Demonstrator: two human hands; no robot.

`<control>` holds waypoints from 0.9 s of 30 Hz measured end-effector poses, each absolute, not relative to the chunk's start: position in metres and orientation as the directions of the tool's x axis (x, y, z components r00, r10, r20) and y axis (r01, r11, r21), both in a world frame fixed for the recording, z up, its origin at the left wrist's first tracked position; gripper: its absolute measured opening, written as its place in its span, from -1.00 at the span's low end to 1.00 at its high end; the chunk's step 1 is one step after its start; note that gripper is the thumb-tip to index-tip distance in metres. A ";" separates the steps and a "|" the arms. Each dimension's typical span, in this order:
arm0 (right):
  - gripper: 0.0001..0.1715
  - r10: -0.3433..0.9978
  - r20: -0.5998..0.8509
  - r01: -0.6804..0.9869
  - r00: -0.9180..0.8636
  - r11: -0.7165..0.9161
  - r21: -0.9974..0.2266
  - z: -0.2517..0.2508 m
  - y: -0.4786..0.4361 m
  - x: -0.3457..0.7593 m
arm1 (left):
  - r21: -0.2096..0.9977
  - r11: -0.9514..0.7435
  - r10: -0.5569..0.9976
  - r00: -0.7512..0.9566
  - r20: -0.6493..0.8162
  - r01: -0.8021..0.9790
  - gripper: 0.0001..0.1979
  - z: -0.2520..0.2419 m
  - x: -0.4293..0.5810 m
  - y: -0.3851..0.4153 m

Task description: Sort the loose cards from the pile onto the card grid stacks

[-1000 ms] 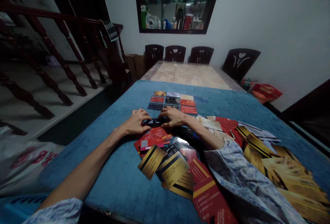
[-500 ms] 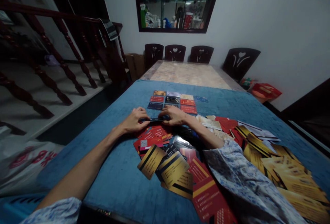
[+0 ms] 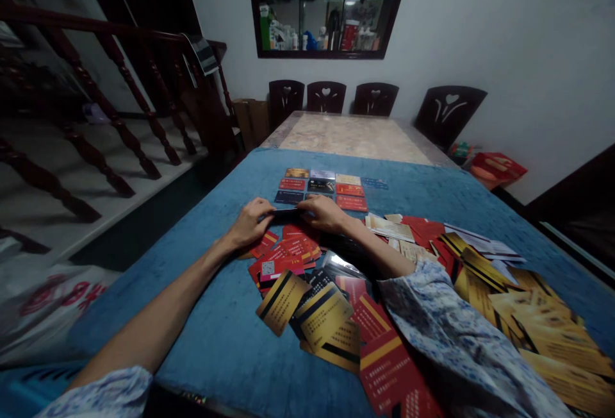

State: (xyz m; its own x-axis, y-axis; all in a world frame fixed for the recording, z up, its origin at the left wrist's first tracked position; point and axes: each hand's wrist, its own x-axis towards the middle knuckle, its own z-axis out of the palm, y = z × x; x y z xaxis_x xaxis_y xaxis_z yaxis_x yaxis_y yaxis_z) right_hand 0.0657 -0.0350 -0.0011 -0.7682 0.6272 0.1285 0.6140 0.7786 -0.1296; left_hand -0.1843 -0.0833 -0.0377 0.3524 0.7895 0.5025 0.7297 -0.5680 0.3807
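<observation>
A dark card (image 3: 287, 214) is pinched at its two ends, tilted so that mostly a thin edge shows. My left hand (image 3: 252, 221) closes on its left end and my right hand (image 3: 324, 213) on its right end. Just beyond them, cards lie in rows, among them a dark blue card (image 3: 289, 197), a black card (image 3: 321, 186) and a red card (image 3: 350, 203). My right hand partly covers another card in the nearest row. Under and in front of my hands spreads a loose pile of red cards (image 3: 288, 254) and gold cards (image 3: 327, 322).
A blue cloth (image 3: 211, 334) covers the near part of the table. On the right lie more gold cards (image 3: 552, 322), red cards and white papers (image 3: 480, 243). Chairs (image 3: 327, 96) stand at the far end. A white plastic bag (image 3: 43, 302) sits at left, by the wooden railing (image 3: 120, 62).
Both hands have moved slightly away from me with the dark card, lifting it off the red pile toward the rows. The cards on the table look unchanged.
</observation>
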 end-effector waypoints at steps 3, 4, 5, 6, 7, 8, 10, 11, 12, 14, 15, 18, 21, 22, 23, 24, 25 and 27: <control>-0.53 0.662 0.136 0.645 -0.737 0.749 -0.151 -0.001 -0.037 0.065 | 0.404 -0.540 0.798 0.295 0.526 0.738 -0.80 -0.040 -0.184 -0.082; -0.52 0.669 0.140 0.651 -0.729 0.742 -0.159 0.000 -0.038 0.064 | 0.411 -0.532 0.801 0.281 0.529 0.741 -0.80 -0.040 -0.184 -0.082; -0.50 0.676 0.146 0.656 -0.722 0.736 -0.164 0.000 -0.039 0.064 | 0.417 -0.523 0.805 0.268 0.530 0.743 -0.80 -0.040 -0.184 -0.082; -0.49 0.683 0.150 0.663 -0.715 0.730 -0.166 -0.001 -0.040 0.063 | 0.423 -0.513 0.810 0.259 0.526 0.747 -0.80 -0.040 -0.184 -0.082; -0.48 0.688 0.153 0.668 -0.709 0.725 -0.166 -0.001 -0.041 0.063 | 0.428 -0.503 0.816 0.250 0.521 0.751 -0.80 -0.040 -0.184 -0.082; -0.48 0.692 0.155 0.672 -0.705 0.722 -0.167 -0.001 -0.042 0.062 | 0.432 -0.495 0.822 0.245 0.514 0.754 -0.80 -0.040 -0.184 -0.082; -0.47 0.698 0.157 0.676 -0.698 0.716 -0.175 -0.001 -0.044 0.061 | 0.438 -0.484 0.831 0.241 0.502 0.758 -0.77 -0.039 -0.184 -0.082; -0.47 0.701 0.159 0.678 -0.696 0.713 -0.178 -0.002 -0.044 0.061 | 0.439 -0.481 0.834 0.241 0.497 0.759 -0.75 -0.039 -0.183 -0.083; -0.47 0.702 0.159 0.680 -0.694 0.712 -0.178 -0.002 -0.045 0.060 | 0.439 -0.478 0.836 0.240 0.494 0.761 -0.72 -0.039 -0.183 -0.083; -0.46 0.708 0.163 0.688 -0.688 0.707 -0.166 -0.002 -0.046 0.060 | 0.433 -0.470 0.840 0.238 0.488 0.769 -0.67 -0.039 -0.182 -0.083; -0.47 0.710 0.161 0.693 -0.685 0.704 -0.155 -0.002 -0.047 0.059 | 0.427 -0.465 0.842 0.238 0.485 0.776 -0.65 -0.039 -0.182 -0.084; -0.46 0.721 0.149 0.711 -0.676 0.692 -0.124 -0.003 -0.047 0.058 | 0.407 -0.455 0.847 0.245 0.472 0.792 -0.63 -0.038 -0.180 -0.086; -0.45 0.726 0.145 0.719 -0.672 0.686 -0.106 -0.003 -0.047 0.057 | 0.390 -0.448 0.852 0.252 0.459 0.805 -0.63 -0.036 -0.178 -0.088; -0.44 0.727 0.145 0.720 -0.671 0.686 -0.103 -0.003 -0.047 0.057 | 0.384 -0.443 0.855 0.254 0.452 0.810 -0.63 -0.035 -0.177 -0.089; -0.43 0.726 0.145 0.719 -0.673 0.687 -0.102 -0.004 -0.047 0.057 | 0.379 -0.436 0.860 0.254 0.442 0.816 -0.63 -0.035 -0.177 -0.089; -0.42 0.723 0.145 0.717 -0.675 0.690 -0.104 -0.004 -0.047 0.057 | 0.372 -0.428 0.865 0.253 0.433 0.824 -0.62 -0.034 -0.176 -0.089; -0.41 0.718 0.148 0.711 -0.680 0.695 -0.108 -0.005 -0.047 0.057 | 0.363 -0.418 0.870 0.252 0.424 0.832 -0.60 -0.034 -0.176 -0.089; -0.38 0.702 0.162 0.692 -0.693 0.712 -0.121 -0.007 -0.045 0.057 | 0.343 -0.401 0.878 0.251 0.407 0.849 -0.58 -0.034 -0.175 -0.089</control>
State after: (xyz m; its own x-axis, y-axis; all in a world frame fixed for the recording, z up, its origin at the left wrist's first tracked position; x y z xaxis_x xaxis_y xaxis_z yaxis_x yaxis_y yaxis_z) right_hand 0.0572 -0.0453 -0.0075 -0.6935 0.7020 0.1621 0.6921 0.7116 -0.1208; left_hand -0.1753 -0.0891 -0.0341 0.2505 0.8783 0.4072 0.8491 -0.4014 0.3434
